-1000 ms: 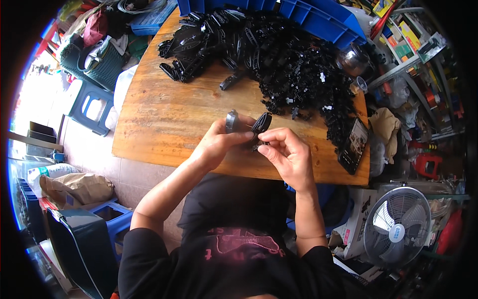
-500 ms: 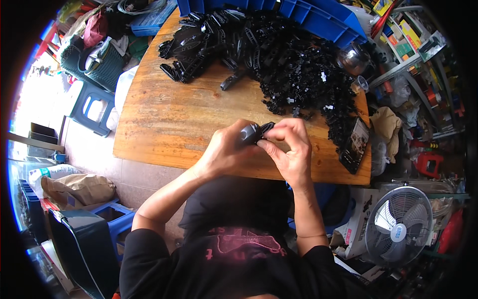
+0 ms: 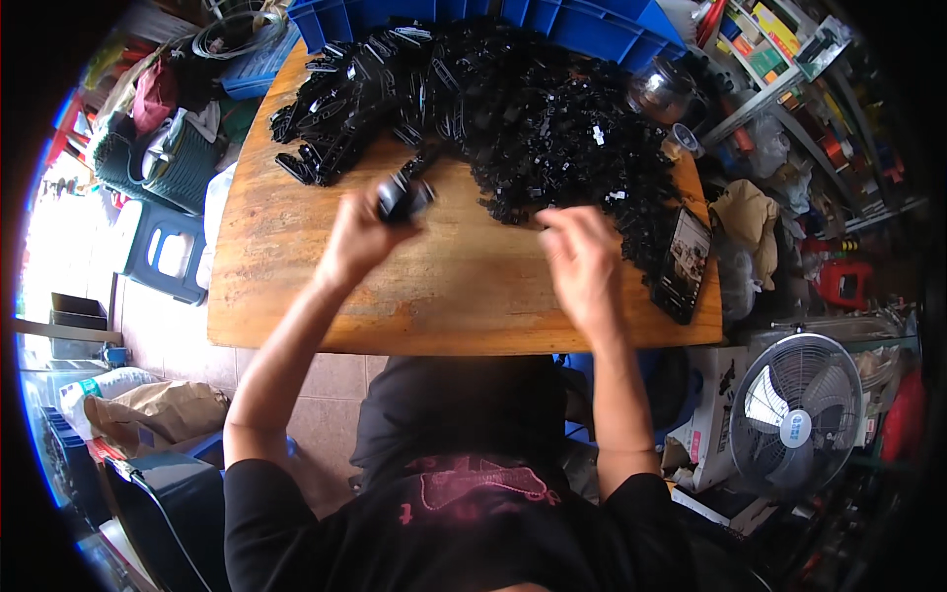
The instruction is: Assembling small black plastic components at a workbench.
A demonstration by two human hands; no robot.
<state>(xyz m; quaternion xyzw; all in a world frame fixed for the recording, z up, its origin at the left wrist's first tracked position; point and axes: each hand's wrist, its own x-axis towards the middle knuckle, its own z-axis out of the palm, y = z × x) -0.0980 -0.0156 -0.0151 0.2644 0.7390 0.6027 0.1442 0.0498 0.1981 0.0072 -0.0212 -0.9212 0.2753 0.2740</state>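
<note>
My left hand (image 3: 360, 232) is closed round a glossy black plastic part (image 3: 402, 200), held above the left-middle of the wooden table (image 3: 444, 296). Motion blurs the part, so its exact kind does not show. My right hand (image 3: 584, 259) hangs apart from it, at the near side of a heap of small black plastic pieces (image 3: 562, 148). Its fingers are bent and smeared; whether anything is between them I cannot make out. Longer black plastic pieces (image 3: 345, 109) lie piled at the far left, several of them loose at the pile's edge.
Blue plastic crates (image 3: 592, 28) stand along the table's far edge. A phone (image 3: 683, 264) lies at the right edge, near a glass pot (image 3: 663, 89) and a small clear cup (image 3: 685, 138). A fan (image 3: 795, 414) stands at the lower right, a blue-grey stool (image 3: 168, 252) at the left.
My hands, together on the black part before, have come apart. The left has carried the part left and away from me; the right has moved toward the small pieces. The view has shifted slightly.
</note>
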